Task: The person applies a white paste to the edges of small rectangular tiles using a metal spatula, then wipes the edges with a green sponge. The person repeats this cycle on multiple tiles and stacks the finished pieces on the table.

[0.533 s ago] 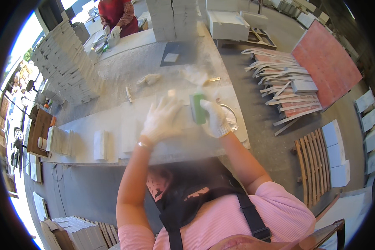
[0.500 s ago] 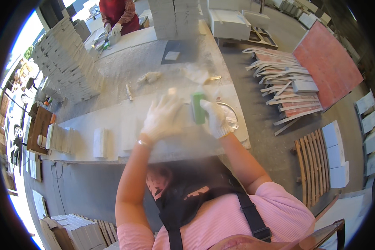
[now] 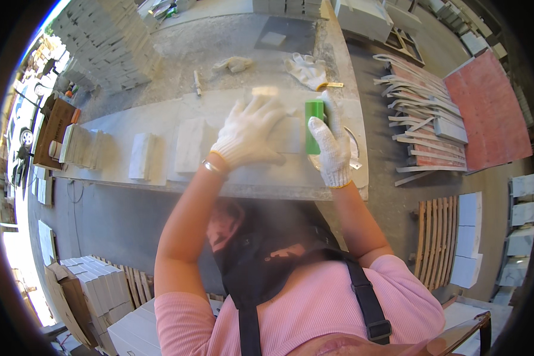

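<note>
My left hand (image 3: 250, 133), in a white knit glove, lies with fingers spread and flat over the pale stone tile (image 3: 289, 135) on the worktable. A small light-coloured piece (image 3: 265, 91), blurred, is just past its fingertips. My right hand (image 3: 332, 145), gloved too, is closed around a green rectangular block (image 3: 314, 126) at the right end of that tile. Whether the block touches the tile I cannot tell. Another pale tile (image 3: 190, 145) lies left of my left hand, and a white tile (image 3: 141, 155) sits farther left.
Several tiles (image 3: 80, 145) stand in a row at the table's left end. Beyond are a loose glove (image 3: 307, 70), a crumpled cloth (image 3: 233, 63) and a white marker-like stick (image 3: 197, 82). A tall tile stack (image 3: 110, 47) rises far left. Straps (image 3: 424, 113) and a slatted pallet (image 3: 436, 243) are right.
My view has tipped and shifted, so the table sits higher and the co-worker has left the picture. The green block stands straighter and sharper, still in my right hand. My left hand stays spread.
</note>
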{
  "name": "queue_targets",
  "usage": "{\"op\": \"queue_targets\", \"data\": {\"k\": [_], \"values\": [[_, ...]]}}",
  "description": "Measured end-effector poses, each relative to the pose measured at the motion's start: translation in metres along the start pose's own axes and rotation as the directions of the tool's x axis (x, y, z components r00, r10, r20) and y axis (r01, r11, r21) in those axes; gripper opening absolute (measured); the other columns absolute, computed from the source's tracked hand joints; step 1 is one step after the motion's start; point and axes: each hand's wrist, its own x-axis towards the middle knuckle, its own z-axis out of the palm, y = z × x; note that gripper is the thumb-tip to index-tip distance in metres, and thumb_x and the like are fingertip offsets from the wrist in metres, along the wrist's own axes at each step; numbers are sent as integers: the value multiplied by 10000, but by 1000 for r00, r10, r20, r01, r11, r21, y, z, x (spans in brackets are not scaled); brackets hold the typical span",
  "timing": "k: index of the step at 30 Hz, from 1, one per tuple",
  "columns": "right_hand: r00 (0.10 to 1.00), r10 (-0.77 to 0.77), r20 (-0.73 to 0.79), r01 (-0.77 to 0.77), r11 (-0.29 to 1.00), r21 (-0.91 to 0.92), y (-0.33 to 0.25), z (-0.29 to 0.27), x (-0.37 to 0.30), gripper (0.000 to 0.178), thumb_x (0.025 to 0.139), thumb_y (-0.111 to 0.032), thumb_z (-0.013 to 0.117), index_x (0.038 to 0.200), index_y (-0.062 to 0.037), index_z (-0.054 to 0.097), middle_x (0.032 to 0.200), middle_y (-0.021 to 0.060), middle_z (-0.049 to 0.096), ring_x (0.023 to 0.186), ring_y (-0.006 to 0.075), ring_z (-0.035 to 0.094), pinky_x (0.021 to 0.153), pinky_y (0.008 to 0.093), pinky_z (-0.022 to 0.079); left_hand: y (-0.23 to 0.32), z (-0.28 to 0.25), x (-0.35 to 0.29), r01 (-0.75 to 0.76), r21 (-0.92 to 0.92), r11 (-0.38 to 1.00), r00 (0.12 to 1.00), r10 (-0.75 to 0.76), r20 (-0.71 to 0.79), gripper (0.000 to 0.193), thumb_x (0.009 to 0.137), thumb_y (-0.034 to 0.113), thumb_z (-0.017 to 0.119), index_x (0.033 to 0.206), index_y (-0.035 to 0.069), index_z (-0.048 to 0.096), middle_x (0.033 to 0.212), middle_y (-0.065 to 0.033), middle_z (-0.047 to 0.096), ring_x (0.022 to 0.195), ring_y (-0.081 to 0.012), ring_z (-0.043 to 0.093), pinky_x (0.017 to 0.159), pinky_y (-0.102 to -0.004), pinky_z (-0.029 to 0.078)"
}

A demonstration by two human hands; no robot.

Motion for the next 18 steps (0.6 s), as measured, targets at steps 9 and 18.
{"op": "queue_targets", "data": {"k": [9,18], "values": [[994,102,30,-106,979,175,11,11,9,624,1013,-210,626,1563,-10,408,1295,66,581,1138,122,546,989,281,465,-1,4,0,-10,-7,1000,999,9,-38,875,605,468,873,1365,140,593,1565,-112,479,1465,-366,394,1194,-556,337],[980,193,-41,-194,981,-11,7,11,15,639,1008,-217,630,1559,14,404,1274,72,596,1138,141,555,1009,293,464,2,-1,2,-14,-4,1000,1000,14,-27,878,584,465,878,1353,137,608,1564,-111,481,1468,-361,394,1194,-560,336]]}}
